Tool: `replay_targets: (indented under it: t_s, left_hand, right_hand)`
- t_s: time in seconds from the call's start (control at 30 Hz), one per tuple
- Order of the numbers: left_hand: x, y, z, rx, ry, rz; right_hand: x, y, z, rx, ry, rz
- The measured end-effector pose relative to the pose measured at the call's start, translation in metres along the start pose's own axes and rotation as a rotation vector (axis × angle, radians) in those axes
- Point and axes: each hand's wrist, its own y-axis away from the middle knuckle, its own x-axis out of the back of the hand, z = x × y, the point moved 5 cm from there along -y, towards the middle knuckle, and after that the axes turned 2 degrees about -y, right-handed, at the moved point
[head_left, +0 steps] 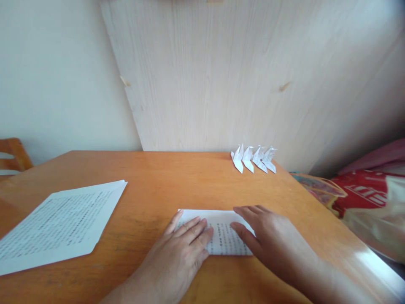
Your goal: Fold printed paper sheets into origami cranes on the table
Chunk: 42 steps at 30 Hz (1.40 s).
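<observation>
lying beneath left hand (184, 249), printed paper (223, 236)

You appear to be in a home: a wooden table (152, 177) under your left hand (185, 249) and right hand (270, 230), a wooden chair (19, 153) well to their left, a red printed bag (360, 188) to their right, and a wood-grain panel (202, 84) beyond them.

A: Folded paper figures (248, 159), far right?
B: Count: four.
A: Near?
B: Folded sheet (221, 236), one. Hands, two: left hand (186, 245), right hand (270, 232).
A: Left?
B: Printed stack (63, 226), one; sheets within, not countable. Chair (18, 153), one.
</observation>
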Motion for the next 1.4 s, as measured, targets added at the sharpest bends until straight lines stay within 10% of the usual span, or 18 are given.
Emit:
replay_targets:
  t_s: [0.93,1.2,1.4]
  left_hand:
    - [0.017,-0.006,-0.003,0.09,0.215,-0.053]
    - [0.021,0.0,-0.046,0.539,0.501,0.304]
    - [0.011,0.003,-0.053,0.697,1.071,0.127]
  right_hand:
    - [-0.036,-0.025,0.029,-0.165,-0.44,-0.208]
    - [-0.017,-0.021,0.02,-0.135,-0.865,-0.302]
    - [-0.02,-0.018,0.024,-0.101,-1.01,-0.347]
